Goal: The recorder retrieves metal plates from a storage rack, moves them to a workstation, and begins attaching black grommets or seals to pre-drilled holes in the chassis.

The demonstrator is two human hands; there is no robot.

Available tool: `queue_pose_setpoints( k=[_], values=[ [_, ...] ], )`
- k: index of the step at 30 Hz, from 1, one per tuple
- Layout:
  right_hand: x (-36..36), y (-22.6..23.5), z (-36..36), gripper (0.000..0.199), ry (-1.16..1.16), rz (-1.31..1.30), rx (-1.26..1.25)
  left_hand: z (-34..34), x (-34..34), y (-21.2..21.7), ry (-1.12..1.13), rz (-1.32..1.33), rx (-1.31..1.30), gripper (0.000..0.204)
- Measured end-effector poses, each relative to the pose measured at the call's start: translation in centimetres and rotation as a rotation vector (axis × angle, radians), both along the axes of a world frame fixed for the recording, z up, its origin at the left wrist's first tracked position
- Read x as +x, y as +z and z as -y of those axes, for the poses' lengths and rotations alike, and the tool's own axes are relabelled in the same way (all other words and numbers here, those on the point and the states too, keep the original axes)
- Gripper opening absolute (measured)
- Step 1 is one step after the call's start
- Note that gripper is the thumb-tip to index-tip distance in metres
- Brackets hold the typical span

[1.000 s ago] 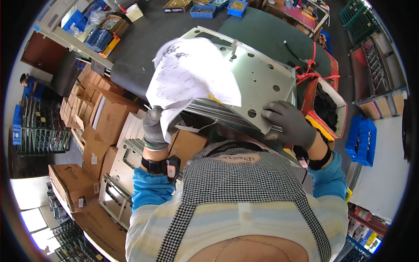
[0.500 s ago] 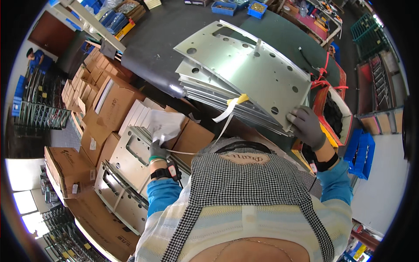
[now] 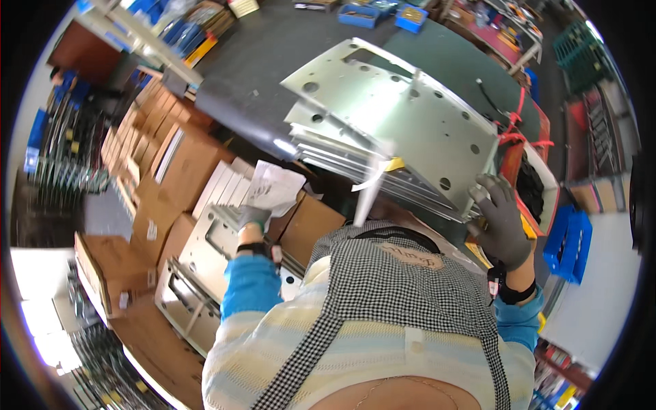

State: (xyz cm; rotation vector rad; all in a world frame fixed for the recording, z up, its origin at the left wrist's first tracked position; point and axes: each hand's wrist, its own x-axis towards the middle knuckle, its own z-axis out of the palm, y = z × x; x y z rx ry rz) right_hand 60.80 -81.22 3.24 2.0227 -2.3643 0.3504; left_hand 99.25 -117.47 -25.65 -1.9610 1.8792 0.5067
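Note:
My left hand (image 3: 253,219), in a grey glove, reaches to the lower edge of a creased white paper sheet (image 3: 273,186) with handwriting. The sheet lies over cartons beside flat metal panels (image 3: 212,242). Blur hides whether the fingers grip the sheet. My right hand (image 3: 504,222), also gloved in grey, is raised with its fingers spread, holding nothing. It is just off the near right corner of a large silvery metal plate (image 3: 403,102) with round holes. That plate rests tilted on a stack of similar plates (image 3: 342,150). A blurred white strip (image 3: 369,191) hangs at the stack's front edge beside a yellow tab (image 3: 395,164).
Brown cartons (image 3: 191,164) crowd the left side. A dark table (image 3: 253,75) extends behind the plates. To the right are a red-edged box (image 3: 547,184) with black contents, red cord (image 3: 516,123) and a blue bin (image 3: 568,242). Small blue trays (image 3: 410,19) stand at the back.
My right hand has come off the plate's corner and spread its fingers. The left hand has moved slightly up and away from me, and the paper now lies flatter. The white strip has swung.

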Motion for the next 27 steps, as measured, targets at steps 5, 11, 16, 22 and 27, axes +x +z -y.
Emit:
queue_pose_setpoints(
  k=[5, 11, 16, 22, 27],
  values=[
    [2.9, -1.7, 2.2, 0.057, 0.035, -0.019, -0.071, -1.5, -4.1, 15.0, -0.415, -0.498, -0.467, 0.054],
    [1.9, -5.3, 3.7, 0.026, -0.022, -0.14, -0.317, -8.5, -19.4, 24.5, -0.87, -1.113, -0.027, 0.03],
    [1.5, -5.9, 3.0, 0.026, -0.011, -0.122, -0.299, -10.6, -22.2, 24.7, -1.034, -0.986, -0.131, 0.029],
    [1.4, -5.7, 2.5, 0.029, 0.03, -0.086, -0.322, -8.7, -19.0, 22.0, -1.155, -1.086, 0.157, 0.021],
    [-0.4, -4.0, 2.6, 0.029, 0.046, 0.026, -0.469, -5.2, -10.3, 16.8, -0.955, -0.497, 0.307, 0.027]
  ],
)
